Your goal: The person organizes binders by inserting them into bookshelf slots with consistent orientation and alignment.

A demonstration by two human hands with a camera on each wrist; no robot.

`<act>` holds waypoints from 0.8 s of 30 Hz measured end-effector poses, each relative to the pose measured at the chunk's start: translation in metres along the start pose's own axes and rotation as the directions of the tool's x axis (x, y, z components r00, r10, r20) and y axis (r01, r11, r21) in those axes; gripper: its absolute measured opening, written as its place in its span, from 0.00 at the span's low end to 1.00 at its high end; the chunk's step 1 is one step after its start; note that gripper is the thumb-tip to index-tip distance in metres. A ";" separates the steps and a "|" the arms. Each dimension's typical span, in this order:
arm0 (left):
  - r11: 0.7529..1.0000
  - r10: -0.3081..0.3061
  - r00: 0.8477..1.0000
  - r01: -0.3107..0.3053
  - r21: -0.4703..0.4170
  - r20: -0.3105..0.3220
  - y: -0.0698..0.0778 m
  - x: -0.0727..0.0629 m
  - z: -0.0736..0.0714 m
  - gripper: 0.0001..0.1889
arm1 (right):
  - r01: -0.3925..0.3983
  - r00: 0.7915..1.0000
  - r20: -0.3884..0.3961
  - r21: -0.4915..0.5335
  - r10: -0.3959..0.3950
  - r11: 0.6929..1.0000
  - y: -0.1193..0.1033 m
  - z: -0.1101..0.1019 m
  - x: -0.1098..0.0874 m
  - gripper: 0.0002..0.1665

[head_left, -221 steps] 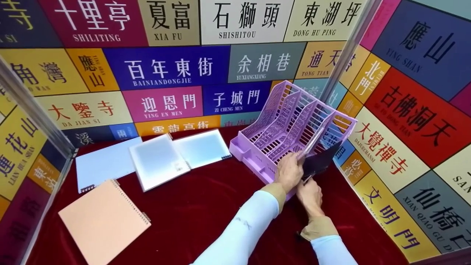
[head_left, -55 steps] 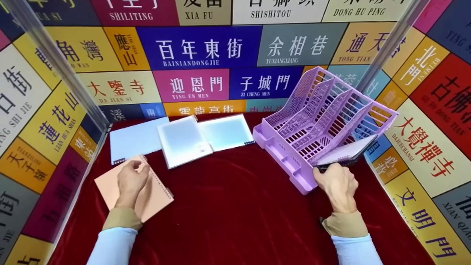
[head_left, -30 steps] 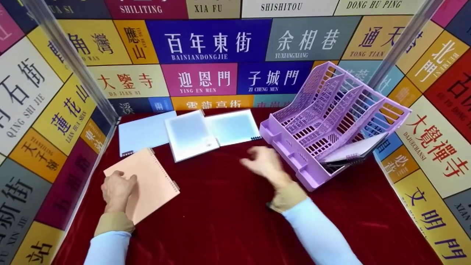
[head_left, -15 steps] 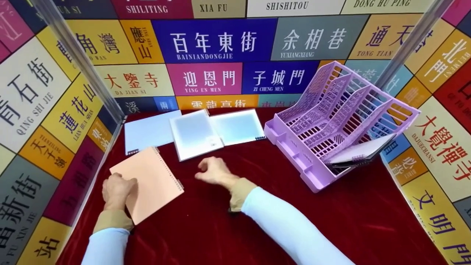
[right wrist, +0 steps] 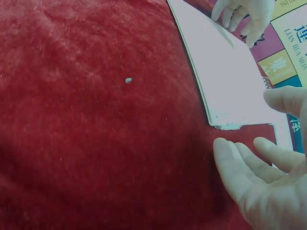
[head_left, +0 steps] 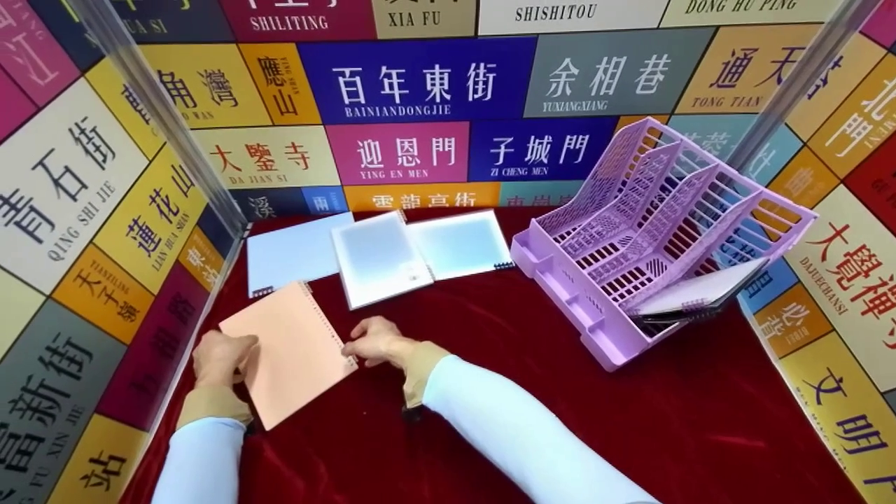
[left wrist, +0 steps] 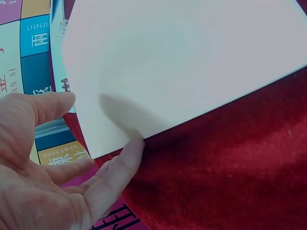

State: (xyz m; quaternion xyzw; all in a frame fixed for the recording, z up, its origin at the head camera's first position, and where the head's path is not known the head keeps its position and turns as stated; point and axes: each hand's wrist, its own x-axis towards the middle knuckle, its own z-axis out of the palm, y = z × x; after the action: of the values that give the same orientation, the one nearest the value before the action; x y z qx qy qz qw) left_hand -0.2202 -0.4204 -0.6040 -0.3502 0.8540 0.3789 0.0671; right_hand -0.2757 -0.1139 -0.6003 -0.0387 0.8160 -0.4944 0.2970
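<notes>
A rectangular peach spiral-bound notebook is laid at near left on the red-velvet-covered bench, flanked by the wide-spread left hand and wide-spread right hand, apparently for balanced two-sided control.

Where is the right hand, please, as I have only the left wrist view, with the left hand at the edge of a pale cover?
Observer: The right hand is at the spiral-bound edge of the peach notebook, across from the left hand.
Operator: Thank you; could you tell me whether anything bulky stands nearby?
Observer: Yes, a purple file rack stands toward the right of the head view.
Operator: Would you kindly say whether it holds anything?
Observer: A pale spiral-bound notebook leans, tilted, in its rightmost compartment.
</notes>
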 end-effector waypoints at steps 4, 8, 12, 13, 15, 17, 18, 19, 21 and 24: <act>1.000 0.013 1.000 -0.013 0.015 0.005 0.001 -0.003 -0.001 0.32 | -0.009 1.000 0.023 0.033 0.008 0.999 -0.003 0.006 0.000 0.26; 0.999 0.022 1.000 -0.023 0.045 0.019 0.004 -0.005 -0.002 0.28 | -0.044 0.999 0.025 0.062 0.042 0.997 -0.007 0.008 -0.003 0.24; 0.996 0.026 0.999 -0.028 0.082 0.029 0.008 -0.006 -0.002 0.25 | -0.082 0.996 0.044 0.102 0.078 0.991 -0.010 0.012 -0.008 0.15; 0.995 0.022 0.999 -0.024 0.096 0.028 0.009 -0.006 -0.001 0.25 | -0.090 0.995 0.057 0.111 0.084 0.990 -0.011 0.013 -0.009 0.13; 0.991 0.009 1.000 -0.013 0.131 0.030 0.012 -0.006 0.000 0.23 | -0.101 0.992 0.087 0.129 0.090 0.986 -0.013 0.017 -0.011 0.13; 0.984 0.007 0.999 -0.014 0.179 0.039 0.014 -0.006 0.000 0.24 | -0.105 0.989 0.115 0.140 0.090 0.985 -0.015 0.022 -0.013 0.16; 0.980 0.005 0.999 -0.014 0.199 0.046 0.015 -0.005 0.001 0.26 | -0.102 0.989 0.123 0.142 0.085 0.985 -0.016 0.025 -0.014 0.16; 0.977 0.003 0.998 -0.015 0.214 0.055 0.015 -0.004 0.001 0.29 | -0.100 0.988 0.128 0.149 0.081 0.984 -0.017 0.028 -0.014 0.15; 0.974 0.000 0.998 -0.016 0.226 0.070 0.016 -0.004 0.001 0.36 | -0.084 0.989 0.134 0.153 0.064 0.985 -0.019 0.034 -0.016 0.10; 0.977 -0.006 0.997 -0.010 0.212 0.076 0.014 -0.003 0.002 0.44 | -0.064 0.988 0.147 0.181 0.037 0.981 -0.022 0.044 -0.017 0.10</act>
State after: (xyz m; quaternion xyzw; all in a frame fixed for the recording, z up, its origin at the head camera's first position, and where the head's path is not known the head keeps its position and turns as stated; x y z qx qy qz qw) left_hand -0.2276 -0.4109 -0.5952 -0.3256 0.8866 0.2989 0.1361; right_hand -0.2435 -0.1533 -0.5895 -0.0257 0.7437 -0.5563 0.3697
